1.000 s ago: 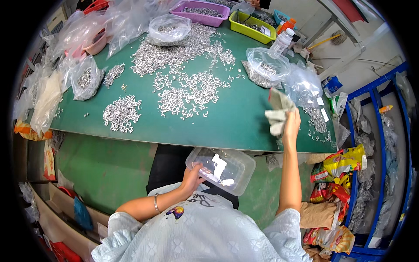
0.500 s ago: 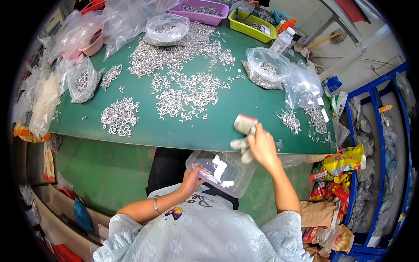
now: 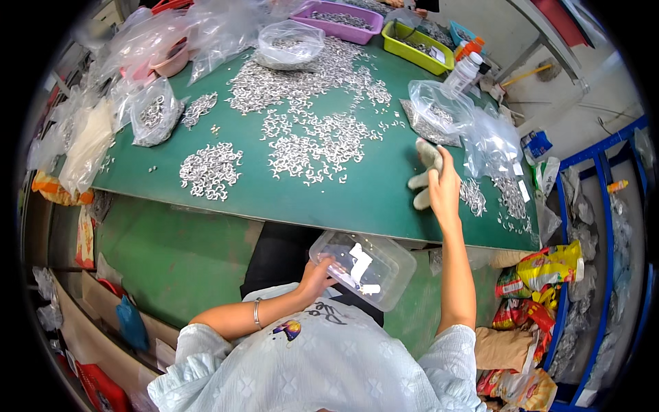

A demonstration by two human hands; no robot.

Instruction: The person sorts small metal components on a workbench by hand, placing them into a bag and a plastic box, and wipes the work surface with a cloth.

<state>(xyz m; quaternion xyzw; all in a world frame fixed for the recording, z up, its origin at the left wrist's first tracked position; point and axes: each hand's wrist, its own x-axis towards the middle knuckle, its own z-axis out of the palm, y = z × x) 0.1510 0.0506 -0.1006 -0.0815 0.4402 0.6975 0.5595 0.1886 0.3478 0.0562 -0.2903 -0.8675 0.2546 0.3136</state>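
Observation:
My left hand (image 3: 317, 278) is closed on the near left rim of a clear plastic box (image 3: 397, 275), held tilted over my lap below the table's front edge. White strips and scraps of paper (image 3: 360, 264) lie in the box. Above the right part of the green table, my right hand (image 3: 447, 184) grips a pale cotton work glove (image 3: 430, 156), bunched up with its fingers sticking out to the left. Just right of that hand lies a small pile of curved silvery metal pieces (image 3: 472, 197). Part of the glove is hidden behind my fingers.
Loose curved metal pieces spread over the table's middle (image 3: 316, 147), with a separate pile (image 3: 210, 172) at left. Filled clear bags (image 3: 155, 117) stand at both sides. A purple basin (image 3: 340, 20) and a yellow-green basin (image 3: 419, 49) sit far back. Blue shelving (image 3: 607, 185) is at right.
My right hand has carried the glove from the table's front edge farther onto the table and rightward. My left hand still holds the box. The whole view has shifted slightly.

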